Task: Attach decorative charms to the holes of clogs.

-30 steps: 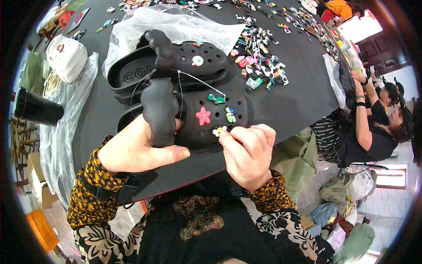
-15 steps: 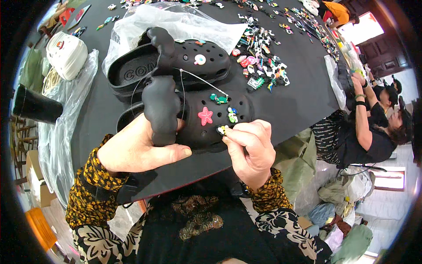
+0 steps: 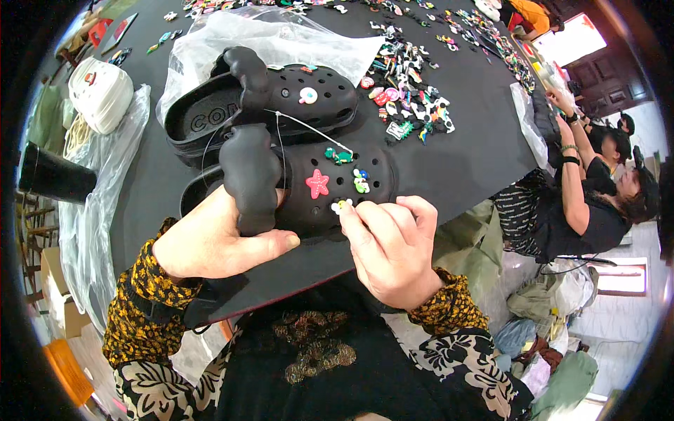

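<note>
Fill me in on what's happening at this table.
A person is fitting charms onto a black clog. The left hand steadies it at the heel end, while the right hand presses a small pale charm against its front. A pink star and two more charms already sit on it. A second clog lies behind, beside a pile of loose charms on the black table.

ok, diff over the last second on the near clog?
Little visibly changed. The right hand drew slightly closer to the near black clog, fingertips still pinching the small pale charm at the clog's near edge. The left hand kept its grip on the clog's heel end. The pink star charm, the other clog and the loose charm pile stayed put.
</note>
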The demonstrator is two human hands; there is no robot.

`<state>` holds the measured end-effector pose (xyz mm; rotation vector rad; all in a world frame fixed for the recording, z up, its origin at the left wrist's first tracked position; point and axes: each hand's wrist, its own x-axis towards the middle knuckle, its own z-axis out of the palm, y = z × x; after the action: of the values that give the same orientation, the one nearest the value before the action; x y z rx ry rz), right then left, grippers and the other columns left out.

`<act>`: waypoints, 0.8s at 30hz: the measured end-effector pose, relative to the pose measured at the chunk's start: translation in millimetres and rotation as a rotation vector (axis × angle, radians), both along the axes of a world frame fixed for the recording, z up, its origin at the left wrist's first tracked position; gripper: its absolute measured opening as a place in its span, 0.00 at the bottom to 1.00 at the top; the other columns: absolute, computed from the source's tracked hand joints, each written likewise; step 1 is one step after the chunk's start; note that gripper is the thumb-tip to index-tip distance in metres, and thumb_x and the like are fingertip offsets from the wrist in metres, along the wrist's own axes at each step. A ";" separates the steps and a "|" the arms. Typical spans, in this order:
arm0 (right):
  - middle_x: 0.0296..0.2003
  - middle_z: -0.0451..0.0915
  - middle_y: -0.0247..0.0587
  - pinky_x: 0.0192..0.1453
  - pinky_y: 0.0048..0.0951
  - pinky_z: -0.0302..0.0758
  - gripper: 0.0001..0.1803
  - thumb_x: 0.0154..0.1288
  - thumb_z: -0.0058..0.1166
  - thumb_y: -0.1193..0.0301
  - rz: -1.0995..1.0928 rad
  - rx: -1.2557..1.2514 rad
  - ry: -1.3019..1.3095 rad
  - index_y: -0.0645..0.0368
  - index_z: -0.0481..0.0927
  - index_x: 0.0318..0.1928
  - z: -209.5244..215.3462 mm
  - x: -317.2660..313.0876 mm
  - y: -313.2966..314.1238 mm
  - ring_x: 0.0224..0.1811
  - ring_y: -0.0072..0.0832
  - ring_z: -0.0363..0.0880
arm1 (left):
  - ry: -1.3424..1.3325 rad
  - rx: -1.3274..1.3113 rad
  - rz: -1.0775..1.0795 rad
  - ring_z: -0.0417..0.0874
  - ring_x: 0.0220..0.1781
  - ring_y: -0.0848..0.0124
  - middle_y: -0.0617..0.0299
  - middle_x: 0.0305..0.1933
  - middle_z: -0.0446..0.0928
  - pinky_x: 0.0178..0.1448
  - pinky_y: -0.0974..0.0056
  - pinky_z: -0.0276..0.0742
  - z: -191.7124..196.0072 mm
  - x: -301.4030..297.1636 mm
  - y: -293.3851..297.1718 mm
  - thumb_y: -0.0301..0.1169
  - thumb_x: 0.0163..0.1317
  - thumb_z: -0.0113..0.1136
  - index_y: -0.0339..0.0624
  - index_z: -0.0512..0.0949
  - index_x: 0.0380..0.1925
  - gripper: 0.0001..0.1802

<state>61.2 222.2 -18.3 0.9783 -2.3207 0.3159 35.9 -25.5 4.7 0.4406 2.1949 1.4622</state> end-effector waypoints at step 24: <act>0.42 0.76 0.47 0.53 0.42 0.64 0.19 0.50 0.55 0.74 0.112 0.211 -0.180 0.73 0.79 0.42 10.7 -9.9 -7.1 0.43 0.35 0.72 | 0.204 0.077 0.002 0.74 0.39 0.64 0.57 0.39 0.71 0.44 0.61 0.72 -9.8 6.2 5.9 0.22 0.53 0.65 0.38 0.73 0.37 0.13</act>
<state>51.3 215.1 -7.6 1.2313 -2.5053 0.2140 42.1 -19.6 -5.1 0.6393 2.2993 1.5682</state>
